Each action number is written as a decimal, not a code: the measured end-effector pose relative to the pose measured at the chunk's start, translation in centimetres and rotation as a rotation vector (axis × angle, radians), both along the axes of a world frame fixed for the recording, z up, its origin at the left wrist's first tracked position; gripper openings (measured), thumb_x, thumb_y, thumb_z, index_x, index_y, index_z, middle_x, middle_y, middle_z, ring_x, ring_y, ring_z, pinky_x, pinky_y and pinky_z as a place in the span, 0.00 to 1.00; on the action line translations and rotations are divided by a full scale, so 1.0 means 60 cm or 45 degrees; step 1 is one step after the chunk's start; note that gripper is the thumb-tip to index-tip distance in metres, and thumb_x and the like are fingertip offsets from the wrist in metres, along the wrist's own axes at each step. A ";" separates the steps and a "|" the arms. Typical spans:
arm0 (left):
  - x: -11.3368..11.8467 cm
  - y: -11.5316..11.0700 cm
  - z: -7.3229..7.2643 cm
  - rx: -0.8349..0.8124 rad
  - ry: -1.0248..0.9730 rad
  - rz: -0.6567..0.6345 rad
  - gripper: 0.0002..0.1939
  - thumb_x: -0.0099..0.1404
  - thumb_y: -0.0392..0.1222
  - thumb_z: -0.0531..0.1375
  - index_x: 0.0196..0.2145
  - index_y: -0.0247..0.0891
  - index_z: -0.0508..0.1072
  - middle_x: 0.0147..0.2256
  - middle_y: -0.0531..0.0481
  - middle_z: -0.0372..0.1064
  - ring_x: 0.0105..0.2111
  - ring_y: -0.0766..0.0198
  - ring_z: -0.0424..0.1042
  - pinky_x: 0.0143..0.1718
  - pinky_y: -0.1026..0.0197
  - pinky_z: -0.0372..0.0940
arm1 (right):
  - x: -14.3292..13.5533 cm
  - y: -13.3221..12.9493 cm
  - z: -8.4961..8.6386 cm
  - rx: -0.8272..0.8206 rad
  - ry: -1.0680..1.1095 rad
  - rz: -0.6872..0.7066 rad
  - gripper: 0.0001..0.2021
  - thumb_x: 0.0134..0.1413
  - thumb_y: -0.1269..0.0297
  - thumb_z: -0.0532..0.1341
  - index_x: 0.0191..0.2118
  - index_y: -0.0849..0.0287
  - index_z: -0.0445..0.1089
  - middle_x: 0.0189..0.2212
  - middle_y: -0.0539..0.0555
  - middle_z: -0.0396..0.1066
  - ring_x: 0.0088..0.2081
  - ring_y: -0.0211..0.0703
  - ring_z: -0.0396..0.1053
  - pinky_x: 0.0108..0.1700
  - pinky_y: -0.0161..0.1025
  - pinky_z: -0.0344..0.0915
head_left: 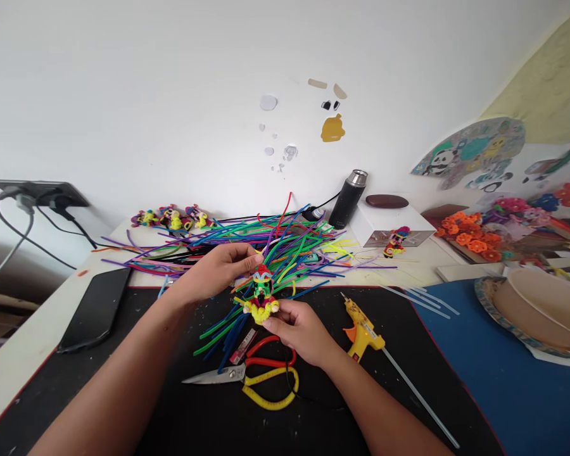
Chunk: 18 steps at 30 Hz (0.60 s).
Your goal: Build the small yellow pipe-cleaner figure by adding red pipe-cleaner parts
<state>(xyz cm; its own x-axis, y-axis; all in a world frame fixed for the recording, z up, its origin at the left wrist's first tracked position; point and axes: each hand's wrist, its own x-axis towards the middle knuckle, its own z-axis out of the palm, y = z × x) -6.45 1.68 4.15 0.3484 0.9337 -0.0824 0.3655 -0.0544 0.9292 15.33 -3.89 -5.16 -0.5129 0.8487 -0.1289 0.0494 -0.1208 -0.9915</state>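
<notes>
A small pipe-cleaner figure (262,311) with a red hat, green face, black beard and yellow base is held upright over the black mat. My right hand (306,332) is closed on its lower right side, thumb and fingers pinching it. At the top of its red hat, the fingertips of my left hand (221,272) are pinched together; how firmly they grip the hat is hard to see. Below the figure lie scissors (270,380) with one red and one yellow handle, beside a small pink-and-dark packet (243,346).
Loose colourful pipe cleaners (285,237) are heaped behind my hands. A yellow glue gun (363,332) with a glue stick lies right; a phone (95,310) lies left. Similar figures (171,218), a black flask (348,199) and a white box (384,218) stand along the wall.
</notes>
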 end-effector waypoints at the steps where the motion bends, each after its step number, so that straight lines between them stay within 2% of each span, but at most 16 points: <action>1: -0.001 0.000 0.002 0.003 -0.011 0.014 0.27 0.65 0.68 0.63 0.31 0.37 0.73 0.28 0.53 0.68 0.29 0.63 0.65 0.32 0.62 0.61 | 0.001 0.000 0.001 -0.009 0.003 0.002 0.22 0.57 0.45 0.70 0.43 0.62 0.78 0.25 0.46 0.60 0.27 0.35 0.51 0.29 0.35 0.49; 10: -0.001 0.000 0.007 0.032 -0.011 0.042 0.26 0.63 0.66 0.65 0.33 0.37 0.76 0.30 0.50 0.73 0.32 0.60 0.69 0.37 0.60 0.65 | 0.000 0.000 0.004 -0.048 0.015 0.008 0.24 0.55 0.41 0.70 0.42 0.60 0.77 0.24 0.45 0.55 0.25 0.35 0.49 0.26 0.34 0.48; 18: 0.000 0.002 0.000 0.067 0.037 0.022 0.27 0.63 0.67 0.64 0.32 0.37 0.76 0.30 0.50 0.72 0.31 0.60 0.68 0.34 0.60 0.64 | -0.002 -0.001 0.003 -0.049 0.004 0.013 0.23 0.56 0.42 0.70 0.41 0.60 0.77 0.24 0.45 0.54 0.25 0.35 0.49 0.26 0.34 0.48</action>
<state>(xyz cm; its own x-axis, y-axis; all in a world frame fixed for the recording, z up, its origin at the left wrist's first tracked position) -6.43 1.78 4.13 0.3302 0.9429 -0.0426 0.3933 -0.0964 0.9143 15.24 -3.97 -5.00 -0.5222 0.8377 -0.1600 0.0481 -0.1584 -0.9862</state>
